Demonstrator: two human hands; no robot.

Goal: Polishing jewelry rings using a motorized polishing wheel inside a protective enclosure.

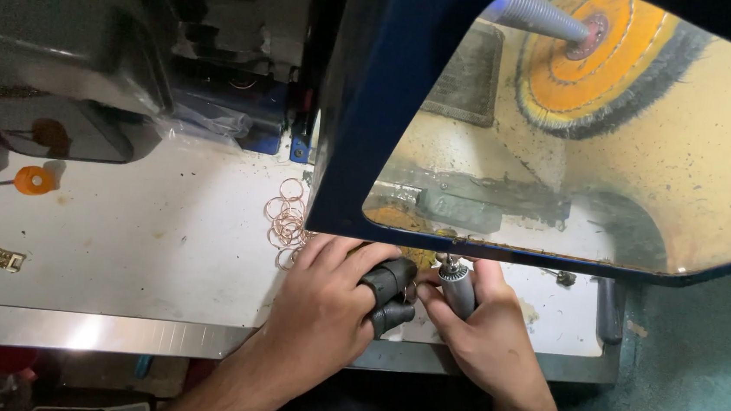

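I see my left hand (327,302) grasping a small ring with black rubber-sheathed fingers (387,279). My right hand (481,332) is clenched around a ribbed metal rotary handpiece (456,288), near thin copper-coloured rings (286,221) on the white worktop (145,240).

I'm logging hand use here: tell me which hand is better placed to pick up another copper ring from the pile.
Left, probably. The left hand lies right beside the copper rings, though it wears black finger guards. The right hand grips a rotary tool, farther off.

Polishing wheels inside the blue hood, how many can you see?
1: the orange polishing wheel on its spindle at the top of the blue hood. The hood may hide others.
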